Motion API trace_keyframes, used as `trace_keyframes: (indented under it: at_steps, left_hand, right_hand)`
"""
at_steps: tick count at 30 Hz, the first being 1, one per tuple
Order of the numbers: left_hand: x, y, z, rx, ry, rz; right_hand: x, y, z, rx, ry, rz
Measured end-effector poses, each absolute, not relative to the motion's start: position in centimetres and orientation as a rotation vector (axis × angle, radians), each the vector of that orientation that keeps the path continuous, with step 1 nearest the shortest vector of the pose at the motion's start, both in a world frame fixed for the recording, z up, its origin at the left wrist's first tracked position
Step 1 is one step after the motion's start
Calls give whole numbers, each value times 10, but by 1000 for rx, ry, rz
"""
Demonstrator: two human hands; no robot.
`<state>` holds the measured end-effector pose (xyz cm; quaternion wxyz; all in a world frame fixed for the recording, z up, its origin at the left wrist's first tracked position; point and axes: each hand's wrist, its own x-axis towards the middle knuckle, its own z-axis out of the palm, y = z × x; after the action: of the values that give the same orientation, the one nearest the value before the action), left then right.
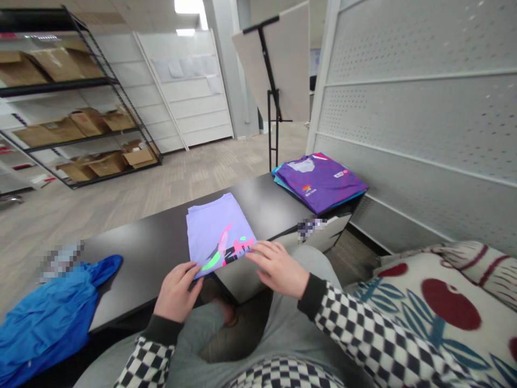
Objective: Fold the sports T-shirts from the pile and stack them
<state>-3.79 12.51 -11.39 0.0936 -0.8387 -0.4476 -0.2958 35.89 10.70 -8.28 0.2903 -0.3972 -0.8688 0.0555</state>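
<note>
A lavender T-shirt, folded into a flat rectangle, lies on the black table with a pink, green and black print along its near edge. My left hand pinches the shirt's near left corner between thumb and fingers. At the near right corner, my right hand has its fingers on the cloth and its thumb below the edge. Farther right, a purple folded shirt tops a neat pile, with turquoise cloth showing under it. A crumpled blue garment hangs over the table's left end.
The low black table runs across in front of my knees, with a pale drawer front below. A perforated white panel stands at right beside a patterned cushion. Shelves of cardboard boxes and an easel board stand behind.
</note>
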Motion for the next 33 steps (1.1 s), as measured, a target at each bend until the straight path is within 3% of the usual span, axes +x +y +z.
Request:
trace_keyframes:
  at_steps: [5,11,18,28,33]
  left_hand:
    - [-37,124,-111,-2528,-1285,-820]
    - [-38,125,-104,-2537,-1293,-796]
    - [-28,92,-74,-2625,-1393,-686]
    - [-40,4,21,-3196,-1521,-1012]
    - [-56,11,35,-3142,-1633,-1014]
  right_hand:
    - [320,146,-94,-1086,-2502,-21]
    - [338,180,-106,-956,-2497,23]
    - [366,151,-84,-848,-2392,251]
    - [403,44,3,-942,-2051,961]
    - [387,45,11,-964,-1850,1149]
